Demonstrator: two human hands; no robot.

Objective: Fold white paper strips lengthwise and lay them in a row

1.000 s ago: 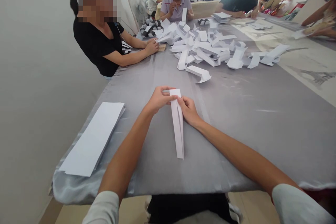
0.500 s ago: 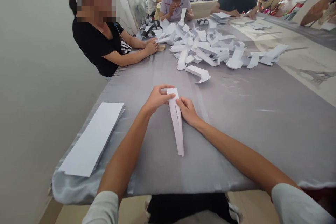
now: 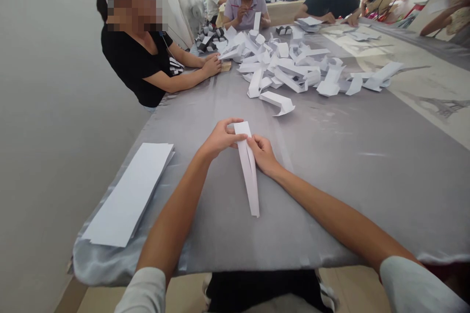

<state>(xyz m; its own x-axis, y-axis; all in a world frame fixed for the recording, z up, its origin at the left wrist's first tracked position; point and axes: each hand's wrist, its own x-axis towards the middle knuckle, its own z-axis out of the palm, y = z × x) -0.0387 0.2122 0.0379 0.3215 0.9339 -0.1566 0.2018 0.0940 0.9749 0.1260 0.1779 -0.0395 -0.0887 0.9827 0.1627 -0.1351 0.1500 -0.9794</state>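
both hands pinched the far end of one long folded paper strip (image 3: 249, 176): my left hand (image 3: 220, 139) closed on its left edge, my right hand (image 3: 262, 152) on its right edge, i think to keep the two flaps pressed together. the strip lay flat on the grey table cloth (image 3: 348, 181), pointing toward me. a stack of plain sheets (image 3: 128, 195) lay near the left arm; a heap of folded pieces (image 3: 286, 66) lay farther, between the other people (image 3: 128, 66). i could read no writing, only a faint tower drawing (image 3: 440, 106).
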